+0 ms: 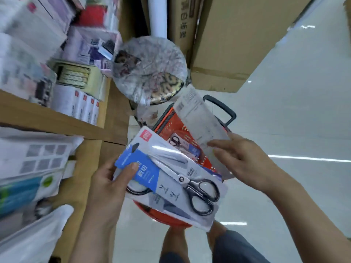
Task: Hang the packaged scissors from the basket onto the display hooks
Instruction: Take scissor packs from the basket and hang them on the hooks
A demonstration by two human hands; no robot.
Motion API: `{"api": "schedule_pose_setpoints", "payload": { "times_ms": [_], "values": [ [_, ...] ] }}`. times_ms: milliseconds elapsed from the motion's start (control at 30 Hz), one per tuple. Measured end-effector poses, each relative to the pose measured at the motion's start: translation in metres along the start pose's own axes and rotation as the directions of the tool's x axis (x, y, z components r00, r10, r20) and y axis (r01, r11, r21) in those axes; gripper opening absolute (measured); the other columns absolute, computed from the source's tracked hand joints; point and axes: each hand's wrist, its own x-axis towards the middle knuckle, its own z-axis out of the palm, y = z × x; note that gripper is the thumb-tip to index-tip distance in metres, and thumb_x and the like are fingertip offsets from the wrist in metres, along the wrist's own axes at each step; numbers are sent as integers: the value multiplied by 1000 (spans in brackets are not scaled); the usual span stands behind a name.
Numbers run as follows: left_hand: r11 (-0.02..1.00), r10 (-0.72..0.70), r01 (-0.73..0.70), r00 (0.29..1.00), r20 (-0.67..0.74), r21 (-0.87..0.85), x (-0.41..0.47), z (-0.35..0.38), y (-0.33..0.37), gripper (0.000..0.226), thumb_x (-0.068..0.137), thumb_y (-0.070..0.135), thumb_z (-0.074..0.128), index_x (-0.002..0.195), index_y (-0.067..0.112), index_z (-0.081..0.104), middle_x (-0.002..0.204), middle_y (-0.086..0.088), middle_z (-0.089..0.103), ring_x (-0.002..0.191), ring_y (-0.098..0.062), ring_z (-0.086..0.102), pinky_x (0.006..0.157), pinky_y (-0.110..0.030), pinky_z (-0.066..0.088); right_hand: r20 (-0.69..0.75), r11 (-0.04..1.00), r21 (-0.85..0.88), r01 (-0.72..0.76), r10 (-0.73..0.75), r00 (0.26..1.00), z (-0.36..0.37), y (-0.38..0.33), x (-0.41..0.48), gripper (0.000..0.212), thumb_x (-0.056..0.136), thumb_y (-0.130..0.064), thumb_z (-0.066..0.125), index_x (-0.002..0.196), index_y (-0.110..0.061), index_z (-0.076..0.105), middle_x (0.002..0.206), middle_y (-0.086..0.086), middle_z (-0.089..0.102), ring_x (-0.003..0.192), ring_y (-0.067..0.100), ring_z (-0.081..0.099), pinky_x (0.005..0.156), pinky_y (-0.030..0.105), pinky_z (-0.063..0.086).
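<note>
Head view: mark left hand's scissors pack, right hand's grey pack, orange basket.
scissors pack [180, 179], head view, on the blade pivot.
grey pack [201, 118], head view, mid card back.
orange basket [169, 128], head view, inner lattice wall.

Black-handled scissors sealed on a blue-and-white blister card [171, 179], tilted above the red plastic mesh basket [171, 128], gripped by the left hand [106, 185]; second flat pack [201, 118], grey printed back upward, pinched by the right hand [241, 158]; third scissors pack [179, 142] lying inside the basket.
</note>
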Motion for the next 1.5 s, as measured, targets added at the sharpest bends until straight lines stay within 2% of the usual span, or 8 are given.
{"api": "schedule_pose_setpoints", "payload": {
  "times_ms": [100,233,367,700,933,1100,1333,1500],
  "values": [
    [998,13,-12,1000,19,-69,-18,4,50,21,89,0,62,89,18,72,73,8,76,65,-3,69,56,-14,53,289,999,-12,51,-46,956,-27,-46,-16,62,74,-77,57,119,-35,68,110,-6,61,104,11,58,92,39,49],
    [959,21,-46,996,-90,-279,-41,22,104,18,87,7,68,103,12,73,84,0,78,74,-14,72,62,-24,57,480,964,265,27,-156,863,-47,-75,-30,36,77,-47,79,104,-23,75,103,-5,75,96,15,71,88,39,56],
    [937,-39,-25,984,-176,-349,-74,51,132,21,80,27,80,98,21,72,89,1,78,84,-20,74,79,-41,59,404,842,535,-66,-187,895,-65,-96,-59,5,83,-14,78,87,-17,76,69,-13,73,61,-1,64,59,14,50],
    [849,56,-173,969,-241,-499,-191,64,168,34,75,14,74,108,8,70,108,-18,73,98,-36,71,90,-49,54,174,795,592,130,-284,943,-130,-120,-114,10,92,-28,67,96,-24,76,99,-5,76,88,14,72,80,33,56],
    [779,249,-517,774,-583,-354,-252,10,194,82,86,2,67,138,56,35,138,7,58,118,-19,64,95,-49,54,78,833,444,329,-401,913,-149,-149,-128,40,92,6,52,80,-27,70,85,-7,72,66,21,66,59,33,50],
    [792,320,-586,640,-698,-174,-285,-22,187,55,89,16,65,124,57,56,144,8,54,131,-21,53,107,-55,43,72,728,618,297,-428,901,-135,-181,-143,28,95,0,57,83,-16,76,92,4,76,74,14,70,60,24,52],
    [799,259,-596,458,-850,-77,-345,-107,159,22,93,21,62,98,35,78,121,-5,70,124,-30,58,109,-53,42,608,760,623,184,-619,498,-152,-216,-175,38,84,3,54,122,-2,58,120,8,71,118,20,65,97,23,50],
    [864,341,-497,462,-819,79,-382,-139,148,40,99,9,55,93,44,73,100,31,70,108,15,58,97,-19,42,-14,661,496,563,-643,766,-112,-274,-215,15,83,-4,73,95,-13,74,71,-4,76,70,0,71,64,10,51]
  ]
}}
